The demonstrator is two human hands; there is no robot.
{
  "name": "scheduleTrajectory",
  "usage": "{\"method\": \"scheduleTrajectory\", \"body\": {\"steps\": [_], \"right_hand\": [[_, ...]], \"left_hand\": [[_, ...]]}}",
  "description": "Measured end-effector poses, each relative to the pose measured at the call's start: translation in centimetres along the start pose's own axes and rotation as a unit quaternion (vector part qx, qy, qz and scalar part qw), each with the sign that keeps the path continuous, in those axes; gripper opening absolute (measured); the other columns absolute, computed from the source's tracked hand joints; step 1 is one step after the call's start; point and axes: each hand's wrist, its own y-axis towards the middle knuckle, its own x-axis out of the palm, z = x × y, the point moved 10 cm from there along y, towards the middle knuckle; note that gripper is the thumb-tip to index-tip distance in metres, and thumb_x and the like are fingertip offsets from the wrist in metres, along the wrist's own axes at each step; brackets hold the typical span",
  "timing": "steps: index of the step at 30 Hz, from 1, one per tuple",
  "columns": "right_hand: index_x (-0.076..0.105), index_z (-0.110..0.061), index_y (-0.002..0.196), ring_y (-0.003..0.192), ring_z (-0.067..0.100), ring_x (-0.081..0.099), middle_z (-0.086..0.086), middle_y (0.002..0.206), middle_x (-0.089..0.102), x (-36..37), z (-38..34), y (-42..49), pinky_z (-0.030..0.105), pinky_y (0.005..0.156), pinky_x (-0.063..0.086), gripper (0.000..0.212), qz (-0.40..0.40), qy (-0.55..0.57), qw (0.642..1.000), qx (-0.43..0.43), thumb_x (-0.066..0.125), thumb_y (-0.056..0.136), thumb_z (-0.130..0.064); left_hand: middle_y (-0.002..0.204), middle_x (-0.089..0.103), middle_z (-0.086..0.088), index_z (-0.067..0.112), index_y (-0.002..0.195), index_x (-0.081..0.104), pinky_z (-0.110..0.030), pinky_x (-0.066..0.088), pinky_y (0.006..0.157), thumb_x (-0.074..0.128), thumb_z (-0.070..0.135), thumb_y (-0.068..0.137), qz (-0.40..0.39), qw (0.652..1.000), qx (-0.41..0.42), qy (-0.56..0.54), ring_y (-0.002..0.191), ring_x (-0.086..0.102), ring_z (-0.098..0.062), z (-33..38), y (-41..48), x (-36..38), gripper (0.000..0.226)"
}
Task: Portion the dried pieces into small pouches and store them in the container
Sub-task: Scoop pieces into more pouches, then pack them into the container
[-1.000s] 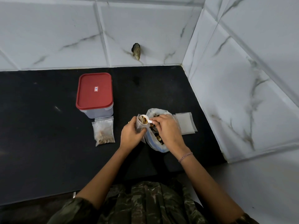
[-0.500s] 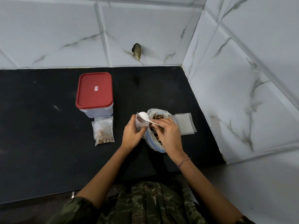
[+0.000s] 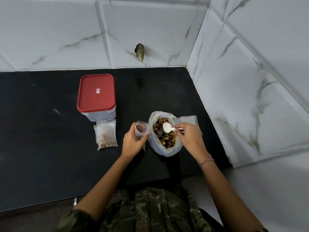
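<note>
Head view: a single camera looking down.
Left grip: fingers curled round a small pouch, held upright with its mouth open, at centre frame.
Right grip: pinches the handle of a white spoon, whose bowl is over the dried pieces in the open bag.
Filled pouch: lies flat on the black surface, just below the red-lidded container, left of centre.

On your black countertop stands a red-lidded clear plastic tub, a filled clear pouch just before it. Rightward sits an open white bag of dried pieces (flat empty pouches just beside it).
</note>
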Motion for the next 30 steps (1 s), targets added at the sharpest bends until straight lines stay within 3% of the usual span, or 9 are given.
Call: {"method": "scheduleTrajectory", "body": {"steps": [3, 8, 15, 20, 24, 28, 30], "right_hand": [[0.063, -0.015, 0.121, 0.106, 0.016, 0.054, 0.005, 0.114, 0.063, 1.0, 0.4, 0.1, 0.027, 0.092, 0.046, 0.028, -0.031, -0.119, 0.992, -0.018, 0.050, 0.096, -0.016], [0.056, -0.014, 0.126, 0.111, 0.017, 0.046, 0.004, 0.119, 0.057, 3.6, -0.1, 0.2, 0.025, 0.093, 0.041, 0.033, -0.061, -0.216, 0.973, -0.060, 0.051, 0.094, -0.012], [0.055, -0.015, 0.128, 0.109, 0.017, 0.046, 0.004, 0.118, 0.056, 4.5, -0.7, 0.7, 0.026, 0.092, 0.042, 0.035, -0.062, -0.204, 0.975, -0.067, 0.055, 0.092, -0.015], [0.063, -0.012, 0.118, 0.108, 0.022, 0.052, 0.009, 0.115, 0.058, 4.1, 0.2, 1.2, 0.028, 0.089, 0.042, 0.028, -0.097, -0.144, 0.984, -0.041, 0.050, 0.093, -0.007], [0.057, -0.017, 0.126, 0.110, 0.018, 0.049, 0.005, 0.118, 0.058, 3.6, 0.1, 2.3, 0.026, 0.090, 0.043, 0.036, -0.074, -0.194, 0.977, -0.043, 0.056, 0.091, -0.009], [0.055, -0.014, 0.128, 0.113, 0.017, 0.046, 0.004, 0.119, 0.057, 4.0, -0.1, 1.6, 0.027, 0.092, 0.043, 0.036, -0.038, -0.195, 0.978, -0.063, 0.052, 0.093, -0.010], [0.054, -0.015, 0.130, 0.112, 0.017, 0.046, 0.004, 0.120, 0.056, 4.9, -0.2, 1.2, 0.027, 0.094, 0.042, 0.037, -0.057, -0.189, 0.978, -0.072, 0.052, 0.093, -0.010]], "left_hand": [[0.095, 0.067, 0.008, 0.017, 0.104, 0.059, -0.025, 0.053, 0.078, 0.072, 0.029, 0.083, -0.014, 1.000, -0.001, 0.002, 0.089, 0.064, -0.004, -0.3, -0.5, 0.3, 0.027], [0.097, 0.067, 0.009, 0.014, 0.105, 0.060, -0.021, 0.053, 0.079, 0.071, 0.027, 0.085, -0.040, 0.999, 0.011, 0.012, 0.091, 0.065, -0.003, -0.2, -1.0, 1.0, 0.027], [0.099, 0.067, 0.008, 0.014, 0.105, 0.060, -0.017, 0.051, 0.081, 0.071, 0.020, 0.085, -0.089, 0.996, 0.019, 0.013, 0.094, 0.064, -0.002, -0.1, -2.0, 2.7, 0.024], [0.100, 0.066, 0.007, 0.015, 0.106, 0.060, -0.028, 0.053, 0.083, 0.073, 0.022, 0.083, -0.095, 0.995, 0.008, 0.029, 0.095, 0.063, -0.006, -0.8, -2.3, 2.7, 0.027], [0.100, 0.065, 0.007, 0.015, 0.105, 0.060, -0.037, 0.054, 0.082, 0.075, 0.022, 0.081, -0.101, 0.994, 0.000, 0.039, 0.094, 0.062, -0.008, -1.3, -2.4, 2.8, 0.029], [0.096, 0.065, 0.005, 0.015, 0.102, 0.059, -0.040, 0.054, 0.079, 0.071, 0.039, 0.076, -0.106, 0.993, -0.005, 0.043, 0.090, 0.062, -0.011, -1.4, -2.8, 3.1, 0.038], [0.095, 0.065, 0.004, 0.014, 0.101, 0.059, -0.042, 0.054, 0.078, 0.066, 0.047, 0.074, -0.102, 0.994, -0.008, 0.042, 0.088, 0.063, -0.013, -1.6, -2.9, 3.2, 0.044]]}}
